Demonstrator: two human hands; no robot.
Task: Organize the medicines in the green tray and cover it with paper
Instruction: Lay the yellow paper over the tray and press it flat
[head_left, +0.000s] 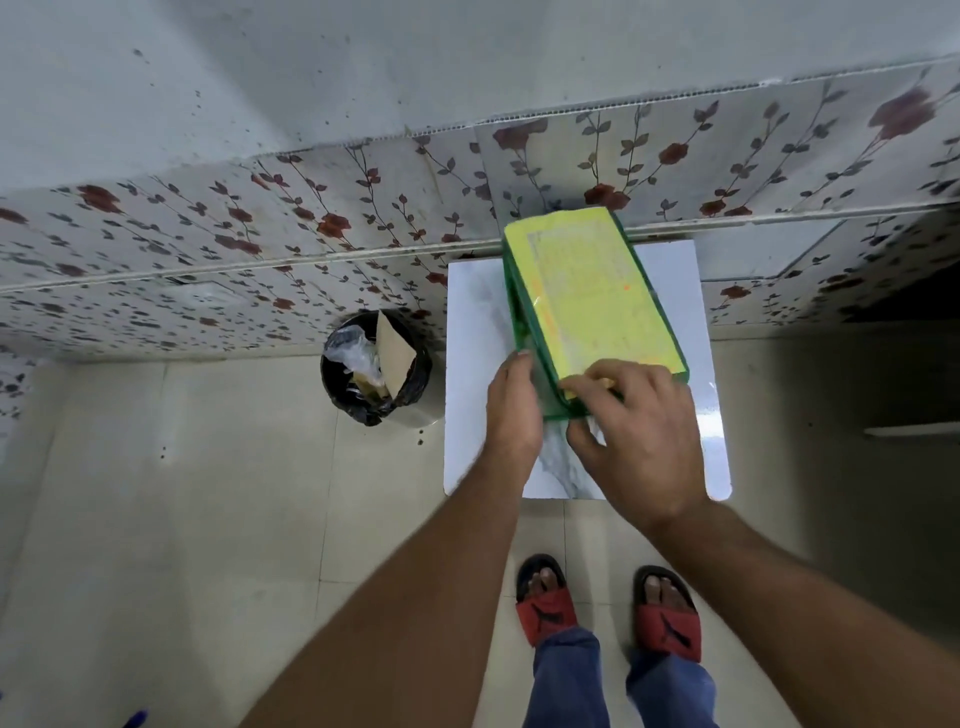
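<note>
A green tray (521, 312) stands on a small white marble-look table (472, 374). A yellow printed paper (597, 291) lies over its whole top and hides whatever is inside; no medicines show. My left hand (511, 408) rests flat against the tray's near left side wall. My right hand (644, 436) presses its fingertips on the paper's near edge at the tray's near end, thumb under the rim.
A bin with a black liner (376, 371), holding cardboard and plastic, stands on the floor left of the table. A floral tiled wall (260, 244) runs behind. My feet in red sandals (545, 603) stand on the tiled floor just before the table.
</note>
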